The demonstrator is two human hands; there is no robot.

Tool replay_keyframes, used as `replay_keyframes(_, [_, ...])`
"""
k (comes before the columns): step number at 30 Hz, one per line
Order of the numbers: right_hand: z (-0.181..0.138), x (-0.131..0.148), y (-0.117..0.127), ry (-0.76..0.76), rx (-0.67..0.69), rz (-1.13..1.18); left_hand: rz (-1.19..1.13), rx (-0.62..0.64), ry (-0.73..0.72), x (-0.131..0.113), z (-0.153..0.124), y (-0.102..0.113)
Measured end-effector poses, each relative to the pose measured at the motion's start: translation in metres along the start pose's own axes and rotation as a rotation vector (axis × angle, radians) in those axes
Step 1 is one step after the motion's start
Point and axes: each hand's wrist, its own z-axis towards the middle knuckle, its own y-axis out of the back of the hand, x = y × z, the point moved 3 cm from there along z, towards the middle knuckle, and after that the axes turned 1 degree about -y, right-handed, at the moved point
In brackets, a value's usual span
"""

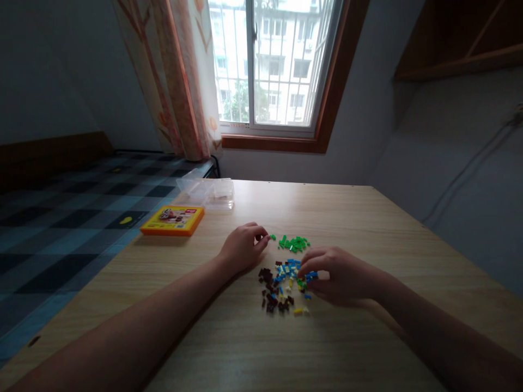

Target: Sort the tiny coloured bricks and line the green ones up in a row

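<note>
Centre of frame: the right hand (335,274) is hovering, thumb and fingers apart, at the right edge of the mixed bricks (281,285). Green bricks (295,243) are lying up-left of it; the left hand (243,246), nearer one stray brick (273,237), is showing no discernible grip.

On the pale wooden desk (330,212), small green plastic bricks (295,244) lie behind multicoloured plastic bricks (272,299); left, a flat yellow box (175,219) before a clear plastic case (223,191).
</note>
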Motion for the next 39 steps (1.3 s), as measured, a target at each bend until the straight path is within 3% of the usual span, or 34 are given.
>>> replay_keyframes(19, [0.0023, 0.0059, -0.0067, 0.021, 0.036, -0.091, 0.002, 0.002, 0.01, 0.0001, 0.0002, 0.0002])
replay_keyframes(28, [0.0023, 0.0086, -0.0044, -0.013, -0.036, -0.099, 0.006, 0.008, 0.012, 0.0022, 0.0, -0.0016])
replay_keyframes(39, [0.0022, 0.0072, -0.0078, 0.031, 0.009, -0.087, 0.004, 0.006, 0.001, 0.0029, 0.0004, -0.0021])
